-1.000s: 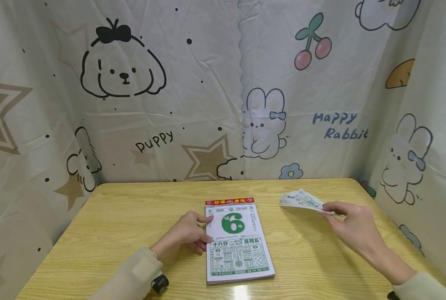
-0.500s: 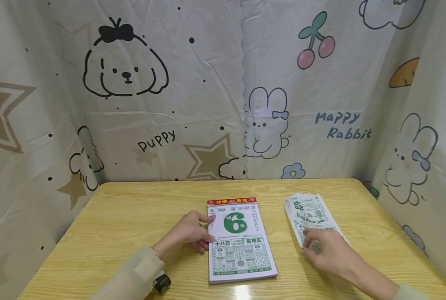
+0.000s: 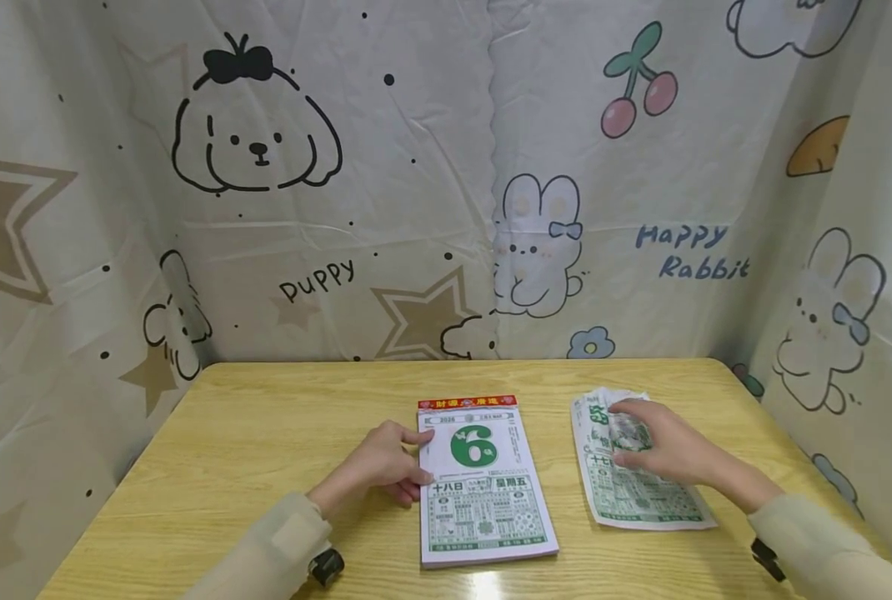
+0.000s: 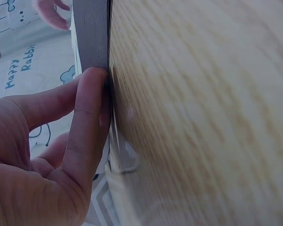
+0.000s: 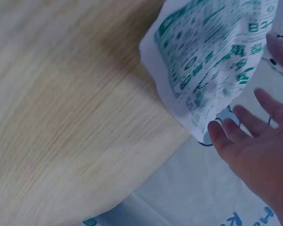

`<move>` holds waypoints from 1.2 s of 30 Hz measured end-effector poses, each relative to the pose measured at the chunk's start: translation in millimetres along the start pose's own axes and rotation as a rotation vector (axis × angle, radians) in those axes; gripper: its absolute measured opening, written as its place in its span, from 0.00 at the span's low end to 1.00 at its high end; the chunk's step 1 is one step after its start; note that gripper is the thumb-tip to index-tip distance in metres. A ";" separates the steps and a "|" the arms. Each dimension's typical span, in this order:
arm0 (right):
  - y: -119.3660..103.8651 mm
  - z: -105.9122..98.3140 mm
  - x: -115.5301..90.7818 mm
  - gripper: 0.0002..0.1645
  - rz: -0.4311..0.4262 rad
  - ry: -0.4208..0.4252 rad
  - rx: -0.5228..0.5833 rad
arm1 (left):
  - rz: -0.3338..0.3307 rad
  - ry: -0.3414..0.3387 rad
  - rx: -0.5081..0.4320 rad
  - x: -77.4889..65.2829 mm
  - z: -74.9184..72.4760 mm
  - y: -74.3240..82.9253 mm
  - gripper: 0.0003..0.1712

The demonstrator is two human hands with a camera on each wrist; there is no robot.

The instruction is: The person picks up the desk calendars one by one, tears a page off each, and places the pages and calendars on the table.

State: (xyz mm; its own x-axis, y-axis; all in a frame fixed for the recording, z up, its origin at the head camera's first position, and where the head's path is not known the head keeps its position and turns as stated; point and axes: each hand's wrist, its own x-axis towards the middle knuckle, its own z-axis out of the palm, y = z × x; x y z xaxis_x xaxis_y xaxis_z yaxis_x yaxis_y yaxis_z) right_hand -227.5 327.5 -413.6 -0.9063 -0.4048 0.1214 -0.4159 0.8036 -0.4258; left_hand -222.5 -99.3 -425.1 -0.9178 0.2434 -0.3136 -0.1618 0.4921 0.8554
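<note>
A tear-off calendar pad (image 3: 483,508) with a big green 6 and a red header strip lies flat on the table. My left hand (image 3: 382,458) holds its left edge, fingertips over the top face and others against the side. In the left wrist view, a finger of the left hand (image 4: 42,155) presses the pad's side (image 4: 91,37). To the right lies a crinkled loose calendar sheet (image 3: 648,504), with more paper edge showing at its top. My right hand (image 3: 679,446) hovers over it, thumb and fingers apart. The right wrist view shows spread fingers (image 5: 221,141) beside the sheet (image 5: 212,52).
A light wooden table (image 3: 288,425) carries everything. Behind it and at both sides hangs a pale curtain (image 3: 416,208) printed with a puppy, rabbits, stars and cherries. Dark wrist bands (image 3: 328,567) sit at both sleeves.
My right hand has brought the loose paper down onto the table right of the pad, let go of it and moved up over it. The left hand stays at the pad.
</note>
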 end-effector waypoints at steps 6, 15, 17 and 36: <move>12.3 7.3 11.7 0.55 0.005 -0.185 0.070 | 0.007 -0.004 -0.007 -2.6 -0.7 0.3 0.38; 16.6 15.2 13.7 0.67 0.012 -0.305 0.028 | 0.017 -0.024 -0.003 -3.3 -0.2 0.3 0.38; 15.5 15.8 13.3 0.69 0.005 -0.311 0.009 | 0.018 -0.024 -0.005 -3.0 -0.3 0.0 0.38; 1.4 15.1 8.0 0.71 0.050 -0.349 -0.112 | 0.046 -0.045 0.040 -4.2 -2.8 0.4 0.40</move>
State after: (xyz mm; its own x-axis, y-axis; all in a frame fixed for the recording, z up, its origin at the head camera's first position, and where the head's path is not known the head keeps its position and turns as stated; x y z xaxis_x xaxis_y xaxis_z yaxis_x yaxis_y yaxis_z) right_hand -234.3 318.8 -426.8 -0.8535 -0.4731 -0.2184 -0.3952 0.8609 -0.3204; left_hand -219.8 -102.4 -422.3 -0.9067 0.3031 -0.2933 -0.1045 0.5121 0.8525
